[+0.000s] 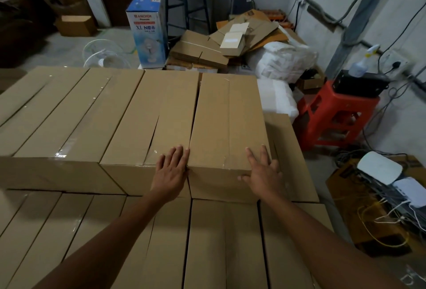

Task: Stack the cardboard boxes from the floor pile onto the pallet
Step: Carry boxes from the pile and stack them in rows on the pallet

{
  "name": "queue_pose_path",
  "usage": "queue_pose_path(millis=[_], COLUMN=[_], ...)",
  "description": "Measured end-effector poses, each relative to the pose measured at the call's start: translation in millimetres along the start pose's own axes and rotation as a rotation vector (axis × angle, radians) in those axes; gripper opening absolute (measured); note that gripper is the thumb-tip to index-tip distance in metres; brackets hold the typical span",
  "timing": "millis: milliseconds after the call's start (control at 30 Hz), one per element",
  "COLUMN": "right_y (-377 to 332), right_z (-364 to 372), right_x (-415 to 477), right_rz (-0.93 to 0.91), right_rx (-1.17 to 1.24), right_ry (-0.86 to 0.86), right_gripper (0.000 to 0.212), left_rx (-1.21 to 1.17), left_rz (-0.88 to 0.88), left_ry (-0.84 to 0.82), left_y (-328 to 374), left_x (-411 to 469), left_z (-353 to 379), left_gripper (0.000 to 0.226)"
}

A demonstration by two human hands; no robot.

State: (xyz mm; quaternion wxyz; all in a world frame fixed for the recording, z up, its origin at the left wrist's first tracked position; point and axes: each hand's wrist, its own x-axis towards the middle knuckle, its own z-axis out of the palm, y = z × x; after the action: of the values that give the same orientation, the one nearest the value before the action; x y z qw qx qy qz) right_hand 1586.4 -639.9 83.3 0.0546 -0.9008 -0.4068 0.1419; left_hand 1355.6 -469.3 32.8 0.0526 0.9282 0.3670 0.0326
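Observation:
A long brown cardboard box (228,122) lies at the right end of the upper row of taped boxes (76,113). My left hand (170,171) rests flat with straight fingers at the near left corner of that box, over the seam with its neighbour (152,118). At the near right corner my right hand (262,173) lies on the box, fingers spread on top and thumb against the front face. A lower layer of the same boxes (207,242) fills the foreground under my forearms. The pallet is hidden beneath the stack.
Flattened cardboard (221,42) and white sacks (283,60) are heaped behind the stack. A blue-and-white fan box (147,32) stands upright at the back. A red plastic stool (334,115) with a black case stands to the right, and cables and routers (387,187) lie on the floor.

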Motion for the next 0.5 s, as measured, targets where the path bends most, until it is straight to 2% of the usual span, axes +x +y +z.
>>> queue_pose_path(millis=[500], right_y=[6.8], right_z=[5.4], right_x=[-1.4], right_rz=[-0.019], right_rx=[-0.001], right_ry=[-0.077], right_gripper=[0.092], left_rx=[-0.04], left_rz=[0.059], left_ry=[0.004], left_y=[-2.6], left_x=[-1.1], left_z=[-2.2], left_gripper=[0.068])
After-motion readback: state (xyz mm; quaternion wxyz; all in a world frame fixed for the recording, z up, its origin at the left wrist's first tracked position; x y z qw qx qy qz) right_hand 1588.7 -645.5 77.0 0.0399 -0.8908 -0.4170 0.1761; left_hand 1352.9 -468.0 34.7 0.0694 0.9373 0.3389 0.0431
